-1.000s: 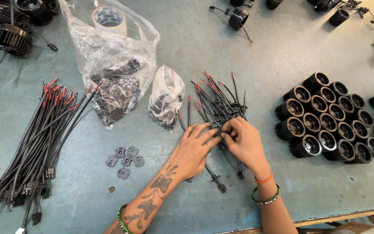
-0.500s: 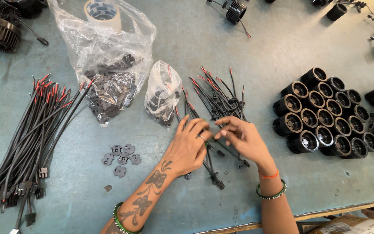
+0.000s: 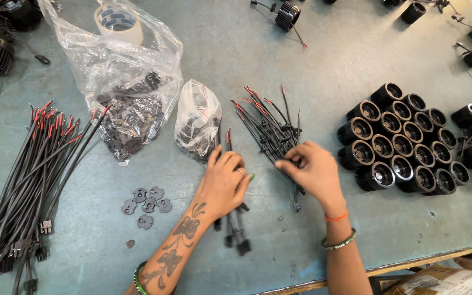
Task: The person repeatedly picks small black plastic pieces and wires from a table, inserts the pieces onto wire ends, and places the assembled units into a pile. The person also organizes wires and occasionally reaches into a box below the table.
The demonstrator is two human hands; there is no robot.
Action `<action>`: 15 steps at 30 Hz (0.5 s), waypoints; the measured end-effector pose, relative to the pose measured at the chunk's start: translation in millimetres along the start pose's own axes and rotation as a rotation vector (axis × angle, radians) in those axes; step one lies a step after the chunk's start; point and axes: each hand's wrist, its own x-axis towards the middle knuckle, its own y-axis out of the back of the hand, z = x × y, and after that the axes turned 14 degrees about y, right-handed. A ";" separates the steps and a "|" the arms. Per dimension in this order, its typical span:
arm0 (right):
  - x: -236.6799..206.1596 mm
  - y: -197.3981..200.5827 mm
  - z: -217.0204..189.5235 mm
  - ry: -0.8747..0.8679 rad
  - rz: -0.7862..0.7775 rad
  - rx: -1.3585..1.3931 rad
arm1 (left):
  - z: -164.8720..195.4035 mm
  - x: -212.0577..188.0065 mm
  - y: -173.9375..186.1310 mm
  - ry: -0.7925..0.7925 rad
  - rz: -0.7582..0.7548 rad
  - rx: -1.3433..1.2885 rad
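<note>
My left hand (image 3: 225, 180) lies palm down on a few black cables (image 3: 235, 229) whose connector ends stick out below the fingers. To its right, my right hand (image 3: 312, 170) pinches a cable out of the small bundle of black cables with red tips (image 3: 266, 117) that fans out toward the far side. Both hands are near the middle of the grey-green table (image 3: 279, 65). Several small black round plates (image 3: 146, 201) lie left of my left forearm.
A long bundle of red-tipped black cables (image 3: 34, 169) lies at the left. Two clear plastic bags of black parts (image 3: 129, 104) (image 3: 198, 117) and a tape roll (image 3: 117, 21) sit behind. Rows of black cylindrical housings (image 3: 397, 145) stand at right. The table's front edge (image 3: 411, 261) runs at lower right.
My hands have parted: the left now presses down a few cables separated from the bundle, while the right stays at the bundle's near end. The view shifted slightly.
</note>
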 end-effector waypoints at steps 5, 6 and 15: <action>-2.0 -9.4 1.1 -0.060 -0.025 -0.196 | -0.9 1.1 0.7 -0.004 0.076 0.005; -2.1 -8.9 3.6 -0.095 -0.039 -0.197 | 0.4 1.2 0.7 -0.024 0.094 0.009; -1.0 -3.0 9.5 -0.164 0.119 0.080 | 9.4 -0.1 6.2 -0.097 0.184 -0.062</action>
